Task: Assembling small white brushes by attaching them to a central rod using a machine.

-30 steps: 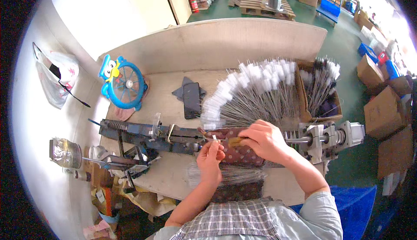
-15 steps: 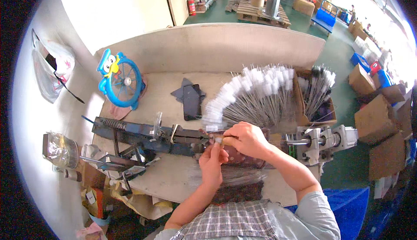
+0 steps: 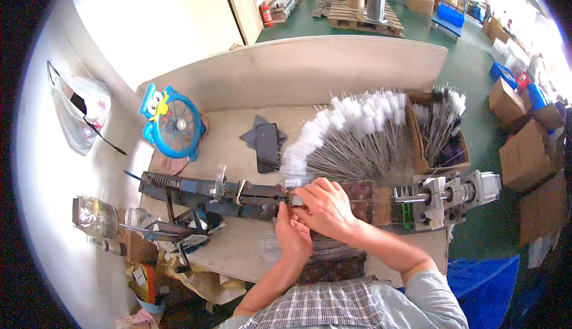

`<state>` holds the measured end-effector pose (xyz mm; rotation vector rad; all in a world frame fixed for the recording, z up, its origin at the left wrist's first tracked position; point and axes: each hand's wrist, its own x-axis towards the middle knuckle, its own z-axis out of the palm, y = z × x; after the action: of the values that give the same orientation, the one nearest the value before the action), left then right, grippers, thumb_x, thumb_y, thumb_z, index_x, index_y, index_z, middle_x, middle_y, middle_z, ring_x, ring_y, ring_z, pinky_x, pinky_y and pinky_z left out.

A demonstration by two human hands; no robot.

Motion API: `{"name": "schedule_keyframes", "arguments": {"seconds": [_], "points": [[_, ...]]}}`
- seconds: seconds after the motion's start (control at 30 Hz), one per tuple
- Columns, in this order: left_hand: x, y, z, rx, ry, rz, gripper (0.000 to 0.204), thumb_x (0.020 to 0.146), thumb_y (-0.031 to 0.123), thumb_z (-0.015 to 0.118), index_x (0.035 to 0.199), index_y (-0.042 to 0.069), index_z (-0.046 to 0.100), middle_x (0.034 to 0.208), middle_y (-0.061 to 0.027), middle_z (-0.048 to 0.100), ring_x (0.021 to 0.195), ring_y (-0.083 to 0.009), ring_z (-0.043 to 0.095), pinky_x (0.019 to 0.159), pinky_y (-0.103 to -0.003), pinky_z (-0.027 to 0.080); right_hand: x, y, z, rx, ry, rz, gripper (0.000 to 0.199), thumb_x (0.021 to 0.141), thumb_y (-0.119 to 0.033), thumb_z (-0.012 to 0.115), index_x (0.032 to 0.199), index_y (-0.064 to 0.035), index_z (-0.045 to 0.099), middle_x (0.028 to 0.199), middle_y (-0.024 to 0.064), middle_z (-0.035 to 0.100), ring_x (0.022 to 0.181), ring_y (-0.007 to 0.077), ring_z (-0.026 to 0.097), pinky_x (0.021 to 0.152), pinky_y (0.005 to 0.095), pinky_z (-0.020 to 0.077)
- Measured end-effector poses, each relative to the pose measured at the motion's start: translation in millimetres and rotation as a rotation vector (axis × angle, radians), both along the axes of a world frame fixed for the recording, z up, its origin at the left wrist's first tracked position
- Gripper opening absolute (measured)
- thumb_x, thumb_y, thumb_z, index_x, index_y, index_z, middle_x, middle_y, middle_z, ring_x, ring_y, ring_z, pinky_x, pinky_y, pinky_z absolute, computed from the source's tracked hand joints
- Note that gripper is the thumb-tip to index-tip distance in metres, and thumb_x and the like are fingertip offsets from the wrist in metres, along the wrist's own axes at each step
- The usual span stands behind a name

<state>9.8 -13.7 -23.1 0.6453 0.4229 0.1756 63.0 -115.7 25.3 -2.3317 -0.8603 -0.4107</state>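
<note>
Leaning in over the bench, the person now has both hands bunched together at the middle of the long metal jig point(image 3: 238, 193). A second ago the right hand point(image 3: 326, 207) lay further along to the right, flat over the dark patterned block point(image 3: 364, 193); it has since slid leftward, leaving that block uncovered. Now it meets the left hand point(image 3: 292, 233) right where the jig's clamp sits. The two hands touch, fingers pinched close around something small and pale at the clamp mouth. It is likely the tip of one wire brush, though the hands hide too much for me to be sure what is gripped, or which hand grips it.

The thin shaft point(image 3: 381, 200) running out to the motor unit point(image 3: 459, 193) on the right looks bare and unmoved. So the work seems to have shifted from steadying the block to seating a piece at the clamp end.

Behind the hands, the fan of white-tipped wire brushes point(image 3: 351, 135) lies spread as before. The cardboard box of dark-stemmed brushes point(image 3: 444, 129) sits beside it. A loose bundle of wires point(image 3: 333, 247) lies just under the wrists, near the bench edge. The blue toy fan point(image 3: 173, 123) stands well off to the left.
</note>
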Motion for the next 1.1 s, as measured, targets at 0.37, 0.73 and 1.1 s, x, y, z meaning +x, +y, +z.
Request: {"name": "schedule_keyframes", "arguments": {"seconds": [0.37, 0.73, 1.1], "points": [[5, -10, 8, 0.038, 0.037, 0.054, 0.007, 0.086, 0.012, 0.056, 0.089, 0.005, 0.054, 0.086, -0.0037, 0.058, 0.077, -0.0131, 0.058, 0.069, -0.026, 0.049, 1, -18, -2, 0.059, -0.149, 0.040, 0.023, 0.065, -0.021, 0.070, 0.087, -0.0155, 0.068, 0.088, -0.0010, 0.061, 0.091, 0.0193, 0.056, 0.077, 0.0341, 0.0434], [1, -8, 7, 0.040, 0.024, -0.003, 0.004, 0.084, 0.005, 0.055, 0.088, 0.005, 0.056, 0.088, -0.0051, 0.061, 0.081, -0.0130, 0.059, 0.074, -0.028, 0.048, -2, -22, 3, 0.051, -0.109, 0.075, 0.023, 0.068, -0.022, 0.067, 0.090, -0.0155, 0.068, 0.091, -0.0012, 0.061, 0.091, 0.0199, 0.055, 0.076, 0.0341, 0.0438], [2, -7, 1, -0.119, 0.035, 0.055, 0.003, 0.084, 0.008, 0.055, 0.085, 0.005, 0.056, 0.086, -0.0040, 0.061, 0.080, -0.0137, 0.059, 0.072, -0.027, 0.047, -3, -15, 5, 0.064, -0.090, 0.070, 0.025, 0.066, -0.017, 0.071, 0.091, -0.0110, 0.068, 0.092, 0.0034, 0.062, 0.086, 0.0226, 0.058, 0.075, 0.0347, 0.0468]]}}
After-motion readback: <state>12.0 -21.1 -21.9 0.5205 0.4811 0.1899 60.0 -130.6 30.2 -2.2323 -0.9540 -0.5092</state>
